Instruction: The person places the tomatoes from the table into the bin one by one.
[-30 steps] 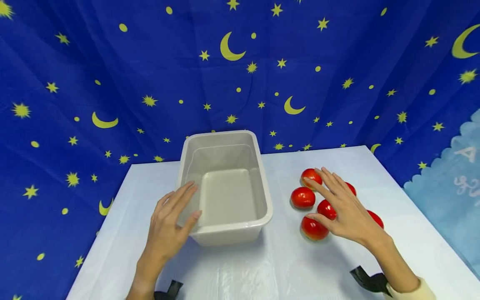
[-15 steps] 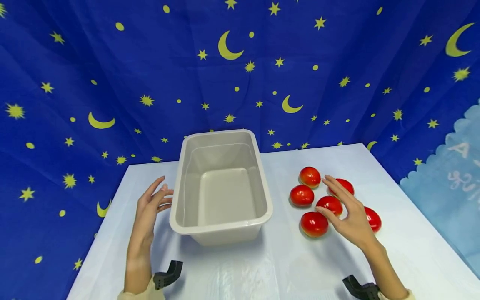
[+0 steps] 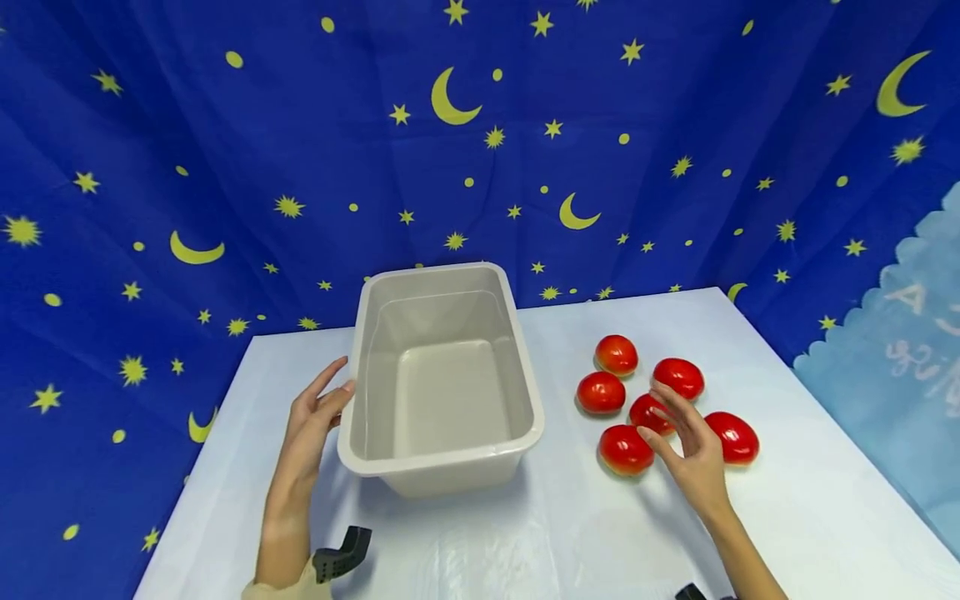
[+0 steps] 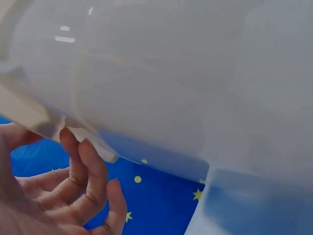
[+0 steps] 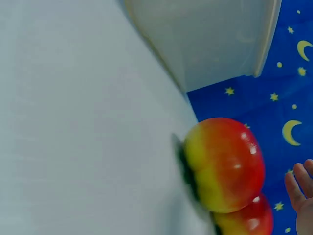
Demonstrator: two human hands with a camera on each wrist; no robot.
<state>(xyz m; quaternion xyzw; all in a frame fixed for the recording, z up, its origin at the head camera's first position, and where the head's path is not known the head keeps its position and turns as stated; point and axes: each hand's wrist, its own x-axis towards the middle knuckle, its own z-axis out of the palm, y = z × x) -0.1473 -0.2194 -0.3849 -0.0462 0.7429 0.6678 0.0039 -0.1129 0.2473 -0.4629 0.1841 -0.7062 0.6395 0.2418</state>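
Note:
A light grey plastic bin [image 3: 441, 462], with nothing inside, stands on the table. At its left rim is my left hand [image 3: 309, 429], thumb tip against the rim's outer side. In the left wrist view that hand's loosely bent fingers [image 4: 90, 171] lie at the rim's underside. Several shiny red apple-like fruits with yellow undersides lie right of the bin. Over them is my right hand [image 3: 693, 471], thumb and fingers apart, beside the front fruit [image 3: 624, 450] and partly covering the middle fruit [image 3: 647, 414]. The right wrist view shows one fruit [image 5: 227, 166] close, with fingertips at the right edge.
A white-covered table [image 3: 480, 550] reaches back to a blue curtain [image 3: 300, 125] with yellow moons and stars. One fruit [image 3: 731, 437] lies right of my right hand, another [image 3: 678, 377] behind it. A pale blue cloth [image 3: 892, 350] hangs at the far right.
My left hand has moved from over the bin's left side to outside its rim, then against it. My right hand has drawn nearer to me and lower among the fruits.

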